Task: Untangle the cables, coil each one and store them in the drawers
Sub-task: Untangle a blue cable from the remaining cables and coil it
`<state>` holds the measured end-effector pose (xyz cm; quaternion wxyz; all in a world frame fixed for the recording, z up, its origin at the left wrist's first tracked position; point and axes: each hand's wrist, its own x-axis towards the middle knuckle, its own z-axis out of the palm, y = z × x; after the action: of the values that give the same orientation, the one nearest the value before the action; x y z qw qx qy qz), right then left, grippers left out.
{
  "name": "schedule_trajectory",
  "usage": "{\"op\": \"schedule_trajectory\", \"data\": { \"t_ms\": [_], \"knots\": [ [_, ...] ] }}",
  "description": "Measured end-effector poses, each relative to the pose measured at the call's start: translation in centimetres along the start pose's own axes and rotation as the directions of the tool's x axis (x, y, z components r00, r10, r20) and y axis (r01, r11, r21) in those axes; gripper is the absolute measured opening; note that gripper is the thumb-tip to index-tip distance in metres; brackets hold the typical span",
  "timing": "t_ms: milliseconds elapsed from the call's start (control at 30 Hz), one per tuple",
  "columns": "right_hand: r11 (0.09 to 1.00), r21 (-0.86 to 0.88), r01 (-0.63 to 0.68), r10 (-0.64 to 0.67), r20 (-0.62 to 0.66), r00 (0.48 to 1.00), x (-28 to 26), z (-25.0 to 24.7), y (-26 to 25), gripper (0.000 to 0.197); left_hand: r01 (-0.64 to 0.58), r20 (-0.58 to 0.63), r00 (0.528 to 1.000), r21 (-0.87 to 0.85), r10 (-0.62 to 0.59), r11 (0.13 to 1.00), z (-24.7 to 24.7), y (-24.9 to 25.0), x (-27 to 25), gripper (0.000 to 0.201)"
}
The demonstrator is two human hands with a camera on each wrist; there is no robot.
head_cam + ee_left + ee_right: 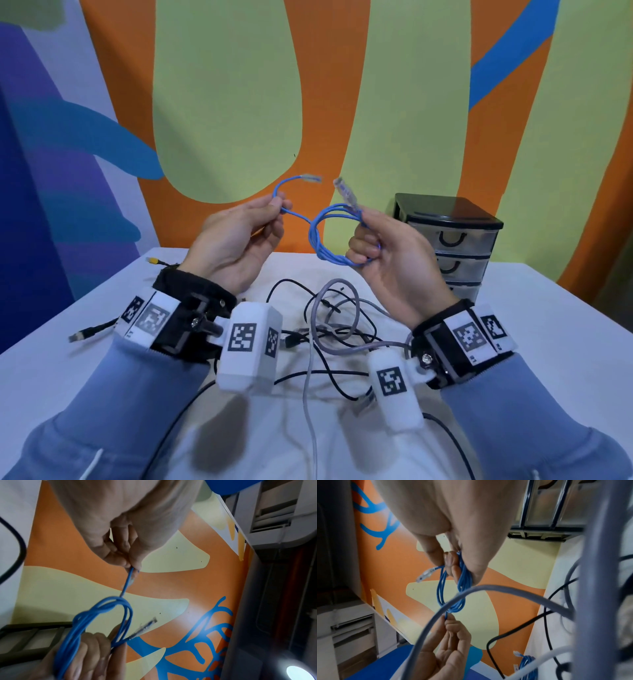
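Observation:
A thin blue network cable (317, 236) is held in the air between both hands, above the table. My right hand (380, 246) grips its small coil of several loops (462, 580), with one clear plug (346, 193) sticking up past the thumb. My left hand (246, 229) pinches the cable's free end (127, 582) near the other clear plug (310, 178). A tangle of black and grey cables (337, 329) lies on the white table (548, 342) under my wrists. The small drawer unit (448, 240) stands at the back right with its drawers closed.
A black cable with a plug (90, 332) trails off to the left on the table, and a yellow-tipped plug (154, 261) lies near the far left edge. A painted orange, green and blue wall stands right behind the table.

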<state>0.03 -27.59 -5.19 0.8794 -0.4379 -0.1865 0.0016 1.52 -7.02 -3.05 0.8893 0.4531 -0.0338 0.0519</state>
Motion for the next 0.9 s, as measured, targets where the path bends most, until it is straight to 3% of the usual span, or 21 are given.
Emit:
{"op": "schedule_trajectory", "data": {
  "t_ms": [133,233,367,533,600,667,733,800,900],
  "knots": [
    [0.986,-0.15,0.076,-0.094,-0.119,0.988,0.3,-0.5,0.1,0.018,-0.149,0.164,0.978,0.11,0.13,0.983,0.6,0.5,-1.1,0.015],
    [0.949,-0.294,0.115,-0.173,-0.181,0.968,0.5,-1.0,0.2,0.019,-0.324,0.324,0.916,0.253,0.236,0.912,1.3,0.2,-2.4,0.02],
    [0.885,-0.448,0.123,-0.233,-0.198,0.952,0.8,-1.6,0.4,0.02,-0.453,0.447,0.852,0.374,0.271,0.809,1.6,-0.2,-3.0,0.021],
    [0.803,-0.57,0.171,-0.332,-0.191,0.924,0.8,-2.1,0.2,0.016,-0.611,0.558,0.771,0.511,0.307,0.605,1.3,0.0,-2.9,0.016],
    [0.718,-0.664,0.21,-0.387,-0.13,0.913,0.6,-2.2,0.1,0.01,-0.656,0.613,0.739,0.562,0.278,0.504,1.3,-0.1,-2.8,0.018],
    [0.675,-0.697,0.241,-0.382,-0.051,0.923,0.4,-2.1,0.0,0.002,-0.66,0.634,0.739,0.617,0.227,0.427,1.2,-0.1,-2.8,0.019],
    [0.693,-0.668,0.27,-0.321,0.049,0.946,0.0,-1.8,-0.1,0.004,-0.629,0.632,0.759,0.65,0.156,0.426,1.2,0.1,-2.9,0.021],
    [0.714,-0.637,0.29,-0.262,0.142,0.955,-0.7,-1.2,-0.2,0.01,-0.58,0.633,0.771,0.65,0.072,0.491,1.0,0.2,-3.1,0.021],
    [0.773,-0.583,0.249,-0.208,0.139,0.968,-1.1,-0.6,-0.3,0.015,-0.508,0.633,0.774,0.629,-0.007,0.588,1.1,-0.1,-3.2,0.021]
  ]
}}
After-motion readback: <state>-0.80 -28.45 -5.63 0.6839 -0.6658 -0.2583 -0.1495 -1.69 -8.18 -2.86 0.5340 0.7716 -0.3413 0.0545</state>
